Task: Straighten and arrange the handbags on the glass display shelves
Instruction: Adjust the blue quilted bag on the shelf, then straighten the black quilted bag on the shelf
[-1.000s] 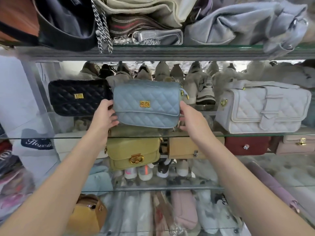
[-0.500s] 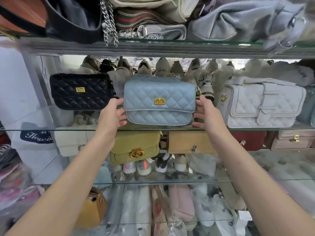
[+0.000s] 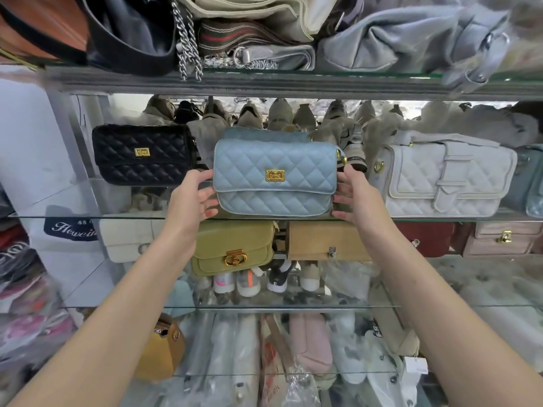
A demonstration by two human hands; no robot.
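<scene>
A blue bag (image 3: 274, 177) sits at the front of the middle glass shelf (image 3: 73, 214), between a black bag (image 3: 141, 154) and a white bag (image 3: 446, 177), well apart from both. The left grip (image 3: 192, 198) cups its left end and the right grip (image 3: 357, 198) its right end, each with the thumb high and the fingers curled under the lower corner. The bag looks upright, clasp forward, and close to square with the shelf edge.

The step appears to be the final squaring. It calls for even pressure from both ends, the base flat on the glass, the front in line with its neighbours and similar gaps on either side.

Shoes (image 3: 279, 116) crowd the back of the shelf, limiting how far the bag can slide in. Something blue shows just behind its top, but it cannot be made out. A chain (image 3: 186, 39) hangs from the shelf above, clear of the hands. An olive bag (image 3: 232, 248) and a tan bag (image 3: 326, 240) sit one shelf down.
</scene>
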